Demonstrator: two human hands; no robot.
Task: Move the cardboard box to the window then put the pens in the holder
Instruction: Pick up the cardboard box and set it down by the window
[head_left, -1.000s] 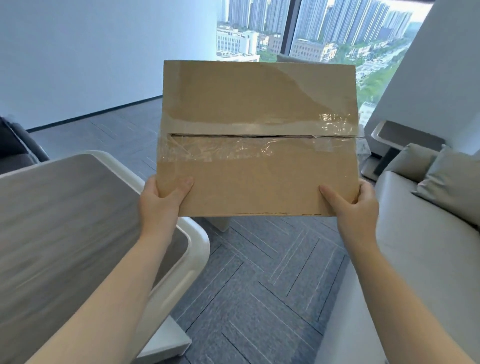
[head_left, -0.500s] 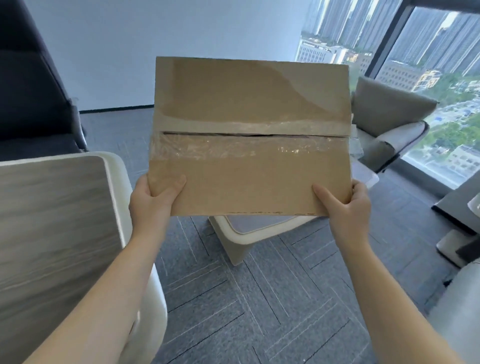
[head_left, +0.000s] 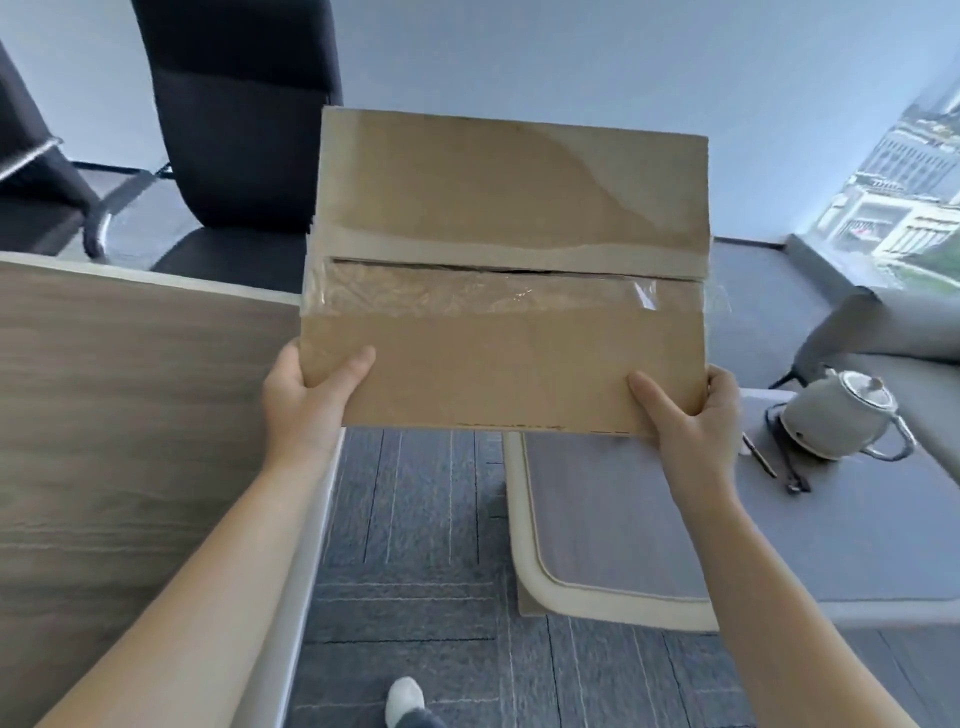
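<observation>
A flat brown cardboard box (head_left: 509, 218) with clear tape across its split top is held up in the air in front of me. My left hand (head_left: 306, 400) grips its lower left corner, thumb on top. My right hand (head_left: 685, 415) grips its lower right corner the same way. A dark pen (head_left: 759, 456) lies on the low grey table (head_left: 623, 545) just right of my right hand. No holder is in view. The window (head_left: 893, 192) shows at the far right.
A wood-topped desk (head_left: 130, 441) with a white rim fills the left. Black office chairs (head_left: 244, 130) stand behind it. A grey kettle (head_left: 841, 415) with a cord sits on the low table, a grey armchair (head_left: 883, 343) behind it. My shoe (head_left: 405, 699) is on the carpet.
My view has swung left, away from the window; the chairs and desk come in, the kettle table appears at right. Both hands keep the same hold on the box.
</observation>
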